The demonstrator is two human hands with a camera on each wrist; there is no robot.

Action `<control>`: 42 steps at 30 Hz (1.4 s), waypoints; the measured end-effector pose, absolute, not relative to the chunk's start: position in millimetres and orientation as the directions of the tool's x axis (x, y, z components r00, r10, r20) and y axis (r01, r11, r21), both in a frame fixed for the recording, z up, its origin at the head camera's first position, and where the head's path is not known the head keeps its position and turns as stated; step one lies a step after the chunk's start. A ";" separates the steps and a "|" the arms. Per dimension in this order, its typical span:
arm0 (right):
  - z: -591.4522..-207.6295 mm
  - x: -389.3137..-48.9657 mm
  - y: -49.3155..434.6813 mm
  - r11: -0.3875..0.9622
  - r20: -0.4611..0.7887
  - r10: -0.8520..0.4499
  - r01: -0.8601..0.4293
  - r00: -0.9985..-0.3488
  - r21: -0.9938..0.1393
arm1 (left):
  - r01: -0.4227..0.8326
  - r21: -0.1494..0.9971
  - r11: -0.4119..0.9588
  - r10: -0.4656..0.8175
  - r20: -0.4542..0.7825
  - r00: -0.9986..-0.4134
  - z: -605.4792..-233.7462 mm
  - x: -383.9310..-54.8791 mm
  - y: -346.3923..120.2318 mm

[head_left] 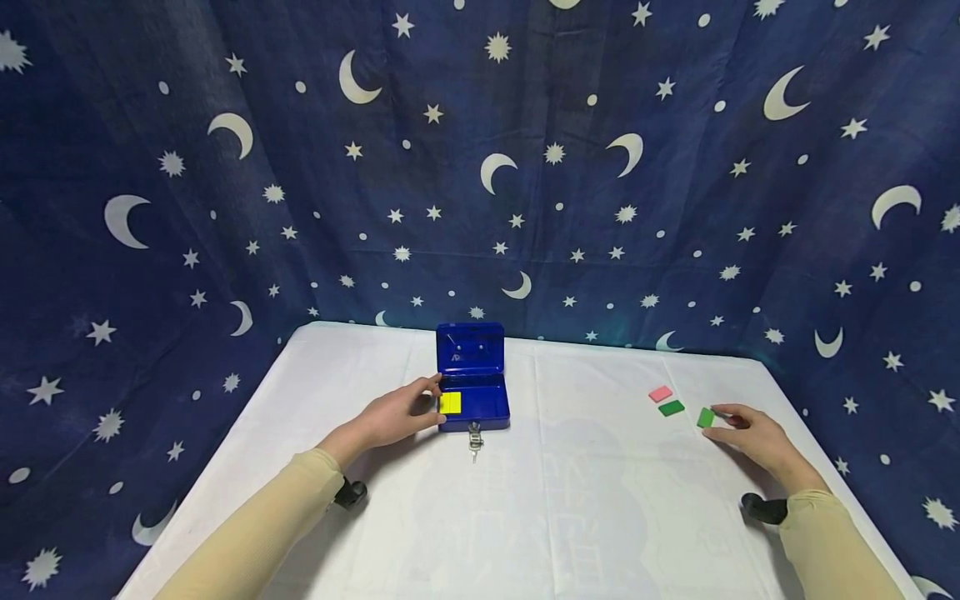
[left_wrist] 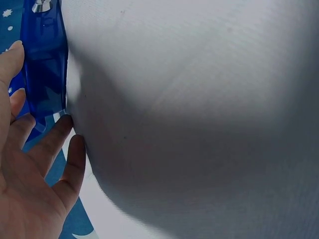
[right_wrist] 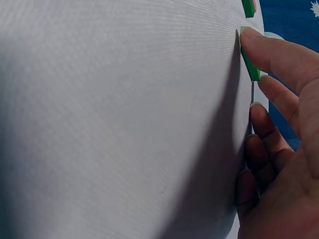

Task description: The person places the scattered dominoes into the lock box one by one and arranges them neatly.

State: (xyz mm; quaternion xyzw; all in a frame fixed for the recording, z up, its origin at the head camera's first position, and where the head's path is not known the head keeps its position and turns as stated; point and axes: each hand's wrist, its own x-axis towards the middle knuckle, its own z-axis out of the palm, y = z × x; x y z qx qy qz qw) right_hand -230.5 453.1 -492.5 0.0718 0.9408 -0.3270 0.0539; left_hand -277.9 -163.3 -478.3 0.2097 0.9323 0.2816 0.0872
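A small blue metal cash box (head_left: 481, 402) stands on the table with its lid (head_left: 470, 348) raised. Yellow blocks (head_left: 451, 403) lie inside it at the left end. My left hand (head_left: 397, 412) is at that end, thumb near the front corner and fingertips by the hinge side; in the left wrist view its fingers spread along the box wall (left_wrist: 45, 69). Far to the right, my right hand (head_left: 761, 442) pinches a flat green block (head_left: 706, 417) at its ends between thumb and index finger, close over the table. Beside it lie a second green block (head_left: 671, 408) and a pink block (head_left: 661, 394).
Keys (head_left: 475, 442) hang from the lock at the box's front. White cloth covers the table (head_left: 570, 500). A dark blue curtain (head_left: 555, 167) with moons and stars rises behind and along both sides.
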 end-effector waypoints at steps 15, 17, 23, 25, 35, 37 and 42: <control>-495.3 -230.5 454.0 0.782 -0.136 0.107 0.168 -0.985 -0.600 | 0.330 0.558 0.762 0.434 -0.062 -0.899 -477.5 -277.9 -163.0; -494.7 -230.2 453.4 0.780 -0.138 0.108 0.170 -0.985 -0.602 | 0.330 0.557 0.762 0.435 -0.062 -0.898 -477.4 -278.1 -162.8; -495.5 -230.4 453.0 0.782 -0.131 0.111 0.167 -0.985 -0.600 | 0.335 0.559 0.758 0.437 -0.055 -0.898 -477.6 -278.3 -162.6; -495.7 -230.5 452.9 0.782 -0.130 0.112 0.168 -0.985 -0.600 | 0.336 0.560 0.757 0.438 -0.054 -0.897 -477.6 -278.1 -162.9; -495.9 -229.5 452.5 0.785 -0.106 0.108 0.150 -0.989 -0.601 | 0.332 0.560 0.759 0.436 -0.057 -0.898 -477.4 -277.0 -163.2; -495.9 -229.3 452.3 0.785 -0.101 0.107 0.147 -0.989 -0.602 | 0.330 0.560 0.760 0.434 -0.058 -0.899 -477.5 -277.1 -163.2; -495.3 -229.8 452.2 0.783 -0.107 0.110 0.153 -0.988 -0.603 | 0.335 0.564 0.754 0.437 -0.051 -0.898 -477.5 -277.2 -163.0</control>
